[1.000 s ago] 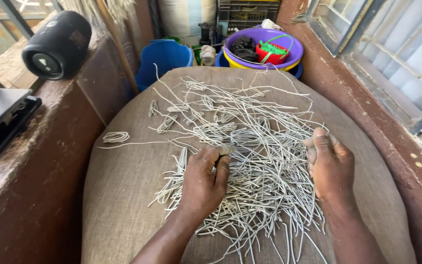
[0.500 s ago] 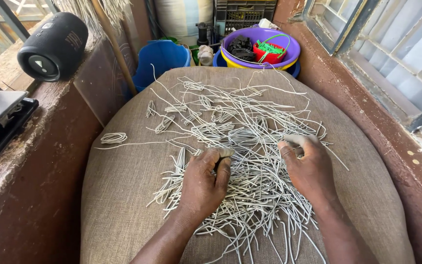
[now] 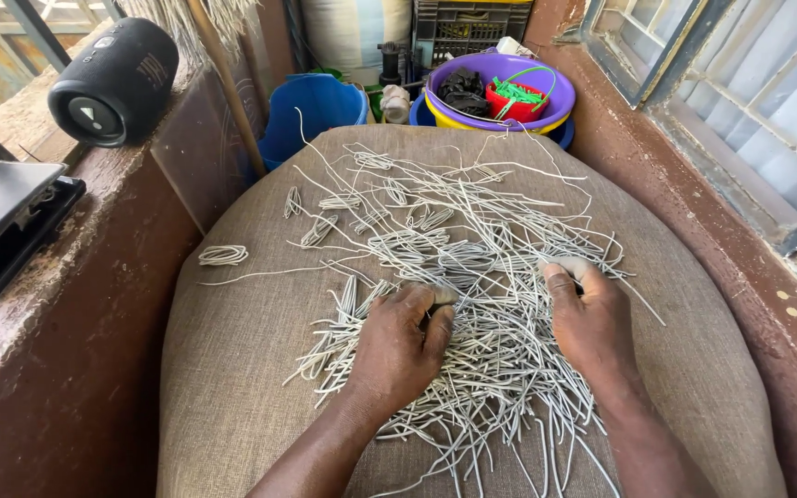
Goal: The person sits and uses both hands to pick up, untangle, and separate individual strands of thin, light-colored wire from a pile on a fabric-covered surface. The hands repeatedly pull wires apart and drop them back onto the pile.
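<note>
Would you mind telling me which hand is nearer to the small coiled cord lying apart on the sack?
Left. The left hand rests on the pile, right of and below the small coiled cord; the right hand lies farther right, across the pale cords.

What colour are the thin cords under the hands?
Pale grey-white cords, seen in the head view, spread over brown sackcloth.

Pale grey-white cords [image 3: 454,267], tan woven burlap sack [image 3: 242,369], purple basin [image 3: 500,72] over yellow rim, red tub [image 3: 514,103] with green strips, blue bucket [image 3: 311,109], black cylindrical speaker [image 3: 114,81]
</note>
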